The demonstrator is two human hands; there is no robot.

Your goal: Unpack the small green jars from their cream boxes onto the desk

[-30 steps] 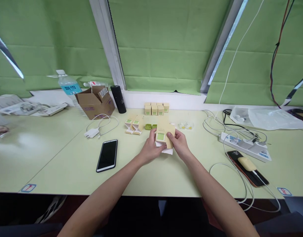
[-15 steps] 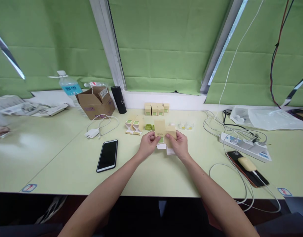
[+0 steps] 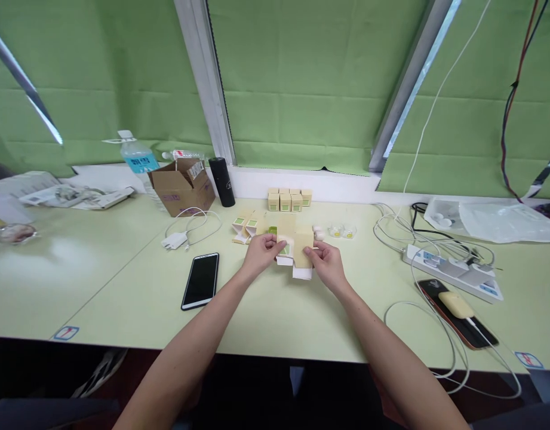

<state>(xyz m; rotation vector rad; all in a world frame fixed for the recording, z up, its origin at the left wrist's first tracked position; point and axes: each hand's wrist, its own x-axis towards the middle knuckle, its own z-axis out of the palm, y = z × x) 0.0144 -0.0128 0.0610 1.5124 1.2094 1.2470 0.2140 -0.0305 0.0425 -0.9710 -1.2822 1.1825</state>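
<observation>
Between my hands is a small cream cardboard box (image 3: 303,240), unfolded, with pale flaps hanging at its lower edge and a green square on its left panel. My left hand (image 3: 262,255) pinches the left panel between thumb and fingers. On the right panel, the thumb and fingers of my right hand (image 3: 329,263) are closed. Just beyond the box, a green piece (image 3: 273,230) and pale pink rounded pieces (image 3: 318,233) partly show. Two opened cream cartons (image 3: 246,226) lie left of them; clear containers with yellow spots (image 3: 343,230) are to the right.
Several closed cream boxes (image 3: 285,202) stand at the back by the wall. A phone (image 3: 200,280), a white charger (image 3: 174,240), a brown carton (image 3: 181,190) and a black flask (image 3: 221,182) are on the left. Right are a power strip (image 3: 454,272), loose cables and another phone (image 3: 458,313).
The box panels are spread flatter and wider, and the right panel is turned more toward me. My hands are slightly farther apart. The whole view has shifted a little, exposing the pink pieces.
</observation>
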